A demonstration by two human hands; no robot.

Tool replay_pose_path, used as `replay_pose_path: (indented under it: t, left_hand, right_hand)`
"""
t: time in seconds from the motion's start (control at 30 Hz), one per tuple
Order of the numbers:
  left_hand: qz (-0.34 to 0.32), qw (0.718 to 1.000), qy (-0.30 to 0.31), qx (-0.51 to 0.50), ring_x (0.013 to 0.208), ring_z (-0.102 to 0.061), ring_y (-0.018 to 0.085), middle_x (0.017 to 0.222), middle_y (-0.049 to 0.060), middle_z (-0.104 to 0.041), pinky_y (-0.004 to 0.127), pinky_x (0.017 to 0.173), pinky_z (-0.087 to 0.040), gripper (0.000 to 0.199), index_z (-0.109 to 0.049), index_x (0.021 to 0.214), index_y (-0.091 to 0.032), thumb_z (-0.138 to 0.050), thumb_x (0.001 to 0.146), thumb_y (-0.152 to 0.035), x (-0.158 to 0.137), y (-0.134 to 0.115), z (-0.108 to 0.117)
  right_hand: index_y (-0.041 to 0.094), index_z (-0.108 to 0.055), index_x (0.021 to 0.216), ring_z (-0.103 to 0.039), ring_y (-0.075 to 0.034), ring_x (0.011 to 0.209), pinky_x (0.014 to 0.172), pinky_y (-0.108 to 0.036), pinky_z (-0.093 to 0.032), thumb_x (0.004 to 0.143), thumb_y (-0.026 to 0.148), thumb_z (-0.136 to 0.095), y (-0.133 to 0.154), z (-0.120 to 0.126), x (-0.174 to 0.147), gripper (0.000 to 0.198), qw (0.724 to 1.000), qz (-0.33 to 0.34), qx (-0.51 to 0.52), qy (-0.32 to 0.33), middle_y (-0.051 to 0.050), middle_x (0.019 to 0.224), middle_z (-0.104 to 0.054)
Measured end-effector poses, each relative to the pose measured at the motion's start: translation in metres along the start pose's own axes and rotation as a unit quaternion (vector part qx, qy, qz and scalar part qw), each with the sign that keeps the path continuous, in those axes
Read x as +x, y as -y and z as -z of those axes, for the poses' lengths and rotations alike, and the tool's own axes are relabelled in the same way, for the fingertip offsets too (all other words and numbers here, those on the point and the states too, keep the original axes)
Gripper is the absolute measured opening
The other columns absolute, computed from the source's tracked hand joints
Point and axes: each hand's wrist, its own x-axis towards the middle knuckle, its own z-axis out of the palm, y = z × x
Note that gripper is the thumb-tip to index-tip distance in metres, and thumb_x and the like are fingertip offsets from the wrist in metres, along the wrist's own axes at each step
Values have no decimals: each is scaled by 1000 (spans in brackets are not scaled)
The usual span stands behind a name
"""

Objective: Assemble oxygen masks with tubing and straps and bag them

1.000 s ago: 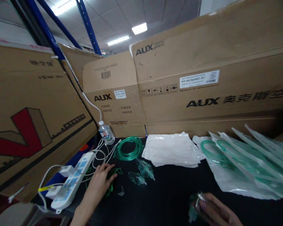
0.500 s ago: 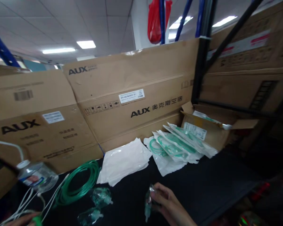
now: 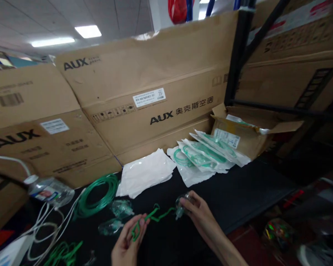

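My right hand [image 3: 192, 205] is closed on a clear oxygen mask [image 3: 181, 210], its pale connector pointing down. A green elastic strap [image 3: 152, 216] is pinched in my left hand [image 3: 130, 236] and stretches loosely across toward the mask; whether its far end is attached I cannot tell. Left of my hands, two more clear green masks lie on the black surface, an upper mask [image 3: 121, 208] and a lower mask [image 3: 111, 226]. Behind them rests a coil of green tubing [image 3: 90, 199]. A heap of green straps [image 3: 63, 254] lies at the lower left.
Flat white pouches [image 3: 147, 171] and several packed tubing sets [image 3: 208, 153] lie at the back. An open carton [image 3: 242, 136] stands at the right, below a black rack post [image 3: 235, 66]. Large cardboard boxes [image 3: 144, 129] form the rear wall. At left are a clear bottle [image 3: 51, 190] and white cables [image 3: 48, 225].
My left hand has moved right from the lower left corner, bringing a green strap near the mask. The right hand still holds the mask. The camera has tilted downward.
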Motion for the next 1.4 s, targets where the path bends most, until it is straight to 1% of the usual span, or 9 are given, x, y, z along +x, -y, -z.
replay_pose_path:
  t: [0.07,0.17,0.27,0.37,0.53,0.77,1.07,1.23,1.4]
  left_hand:
    - [-8,998,3,65,100,-79,31,103,9,-83,41,96,-62,55,-77,101,-19,-85,68,-63,-14,20,-7]
    - [-73,964,49,252,106,-77,30,116,7,-80,44,98,-60,39,-76,116,-25,-74,84,-47,-19,33,14]
    - [-162,910,136,358,123,-69,30,134,5,-73,46,106,-55,43,-70,132,-31,-65,89,-30,-17,28,47]
    - [-222,887,120,386,131,-62,29,141,4,-68,48,110,-52,50,-64,140,-34,-60,90,-25,-20,17,62]
    - [-245,865,115,422,110,-69,28,118,4,-74,44,96,-59,28,-74,122,-34,-65,95,-38,-15,-5,23]
    - [-323,754,332,466,93,-69,24,101,3,-75,42,93,-57,19,-76,104,-26,-60,98,-16,19,-15,-44]
    - [-305,783,281,463,95,-67,26,102,4,-70,45,89,-57,17,-70,106,-23,-70,91,-16,21,-4,-48]
    - [-236,799,368,413,114,-64,26,120,2,-70,46,107,-47,38,-69,119,-30,-74,86,-13,27,-12,-57]
    - [-174,834,365,377,74,-63,17,88,-1,-67,29,73,-51,5,-72,91,-23,-71,88,-18,38,-15,-69]
  right_hand:
    - [19,-66,75,-58,-14,73,71,-27,-45,75,33,-92,1,4,-1,29,1000,0,-13,-8,4,73,-65]
    - [19,-68,75,-58,-16,73,71,-28,-47,77,35,-89,2,8,0,27,1000,-4,-23,-10,3,73,-64]
    - [19,-70,75,-59,-16,73,74,-30,-49,76,34,-90,1,7,1,25,1000,0,-27,-15,3,73,-64]
    - [19,-73,77,-62,-18,78,77,-31,-51,76,33,-90,2,5,2,22,999,3,-31,-23,0,79,-69]
    - [20,-74,82,-68,-21,87,86,-35,-52,80,34,-87,7,1,3,19,999,-4,-29,-25,-3,87,-75]
    - [20,-72,84,-70,-21,80,82,-38,-55,86,39,-83,6,2,2,22,999,-2,-23,-38,-3,83,-76]
    - [21,-69,85,-67,-19,80,77,-31,-54,82,41,-86,5,2,-1,27,996,22,-40,-77,0,82,-71]
    - [22,-68,90,-64,-15,78,72,-25,-50,80,37,-89,1,4,1,28,995,17,-60,-81,1,84,-71]
    - [23,-66,97,-64,-16,75,70,-27,-50,78,39,-89,2,2,2,34,995,-5,-28,-98,2,84,-72]
